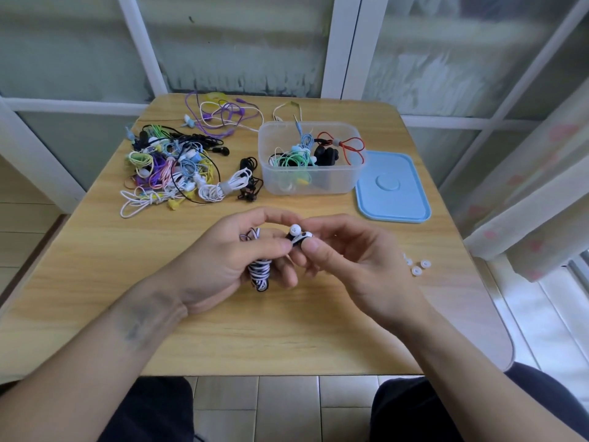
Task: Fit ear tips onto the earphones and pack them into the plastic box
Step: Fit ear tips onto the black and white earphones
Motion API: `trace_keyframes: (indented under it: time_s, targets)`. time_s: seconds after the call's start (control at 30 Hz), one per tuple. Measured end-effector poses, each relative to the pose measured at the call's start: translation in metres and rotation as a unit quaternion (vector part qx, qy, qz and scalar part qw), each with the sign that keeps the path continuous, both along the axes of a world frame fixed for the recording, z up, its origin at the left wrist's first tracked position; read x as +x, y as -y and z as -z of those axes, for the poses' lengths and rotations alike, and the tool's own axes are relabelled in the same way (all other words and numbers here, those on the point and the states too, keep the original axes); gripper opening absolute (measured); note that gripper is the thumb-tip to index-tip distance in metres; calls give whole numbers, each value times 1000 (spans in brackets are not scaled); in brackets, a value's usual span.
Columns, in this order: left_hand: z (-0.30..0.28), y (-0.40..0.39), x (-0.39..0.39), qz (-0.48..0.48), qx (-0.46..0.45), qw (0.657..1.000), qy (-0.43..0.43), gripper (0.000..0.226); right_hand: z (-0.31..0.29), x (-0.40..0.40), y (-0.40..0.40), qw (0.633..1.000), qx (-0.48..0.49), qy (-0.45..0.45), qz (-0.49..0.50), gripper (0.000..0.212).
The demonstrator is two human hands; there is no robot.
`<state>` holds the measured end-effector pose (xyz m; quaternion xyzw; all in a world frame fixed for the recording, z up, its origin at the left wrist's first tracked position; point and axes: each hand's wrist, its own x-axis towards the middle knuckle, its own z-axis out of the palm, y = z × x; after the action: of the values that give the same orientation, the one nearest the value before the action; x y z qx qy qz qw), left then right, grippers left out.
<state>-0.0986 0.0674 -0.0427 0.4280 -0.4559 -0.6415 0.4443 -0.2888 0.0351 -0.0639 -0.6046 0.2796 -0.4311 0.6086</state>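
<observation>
Right hand [344, 250]: thumb and forefinger pinched narrow on the black-and-white earbud [301, 239], other fingers loosely curled behind it. Left hand [229, 250]: thumb tip meets the same earbud from the other side, while the remaining fingers curl round the striped black-and-white cable bundle [258, 272], whose long axis hangs down out of the fist. A white ear tip [295, 230] sits on top of the earbud, pointing up and away; whether fully seated, cannot tell. Both hands are equally close to it. Loose white ear tips [417, 267] lie right of the earbud, near the table edge. Plastic box [310, 180], open and partly filled with earphones, stands beyond the earbud; blue lid [393, 189] just beside the box. Heap of unpacked earphones [172, 164] lies beyond and left of the earbud.
</observation>
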Motion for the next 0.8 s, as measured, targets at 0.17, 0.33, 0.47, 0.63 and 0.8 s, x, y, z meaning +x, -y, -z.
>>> trace_keyframes:
  time_s: [0.17,0.33,0.47,0.63,0.8]
  targets:
    - [3,-7,-11,-37,-25,997,65,27,-2,-5,0,999,4,-28,39,22]
    - [3,-12,-14,-94,16,994,55,28,-8,-16,0,996,-34,-74,24,16]
    - [4,-17,-18,-76,20,994,72,30,-1,-23,-2,979,-118,-167,19,18]
    - [6,-18,-21,-72,12,991,108,25,1,-27,-10,963,-141,-225,48,15]
    - [5,-17,-26,-66,32,994,82,38,-10,-38,-11,977,-63,-196,60,28]
